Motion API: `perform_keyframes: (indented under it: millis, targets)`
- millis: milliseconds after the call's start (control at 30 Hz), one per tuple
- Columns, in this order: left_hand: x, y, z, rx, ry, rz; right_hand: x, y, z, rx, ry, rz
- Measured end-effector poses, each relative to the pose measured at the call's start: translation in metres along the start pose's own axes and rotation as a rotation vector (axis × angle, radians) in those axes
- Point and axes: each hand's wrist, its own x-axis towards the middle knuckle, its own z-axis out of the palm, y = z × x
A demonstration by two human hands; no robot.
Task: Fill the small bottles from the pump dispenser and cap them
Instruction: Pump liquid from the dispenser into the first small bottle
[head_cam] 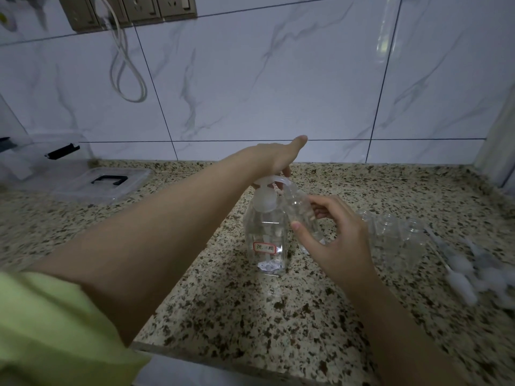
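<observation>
The bench (278, 310) is speckled granite, brown and black flecks on a pale ground, with its near edge showing at the lower middle. Behind it rises a wall of large white marble-look tiles (250, 79) with dark grout lines. High on the far left sits a row of wall sockets (131, 9), and one white cable (125, 65) hangs from it in a loop.

One pump dispenser (266, 238) stands near the middle of the bench, clear, with a red-bordered label low on its front and a white pump head. The left hand (276, 160) rests on top of that pump head, fingers pressing down on it, thumb stuck out toward the wall; a yellow-green sleeve (50, 330) shows at the near left. The right hand (334, 235) grips one small clear bottle (299, 210), tilted, its mouth up against the pump's spout. The two hands are close together but not touching.

Just right of the right hand stands a cluster of more small clear bottles (390, 235); three open necks can be made out, though the blur makes the count uncertain. Farther right lies a pile of white spray caps with tubes (473, 271), too blurred to count.

At the far left sits one clear plastic box (41, 162) with black latches, and one clear lid (103, 183) with a black handle lies flat beside it.
</observation>
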Motion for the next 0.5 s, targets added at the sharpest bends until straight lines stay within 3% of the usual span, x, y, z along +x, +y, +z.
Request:
perform_keyframes:
  millis: [500]
  targets:
    - [0.0016, -0.0019, 0.0042, 0.007, 0.013, -0.008, 0.0004, 0.0003, -0.0001, -0.019, -0.001, 0.009]
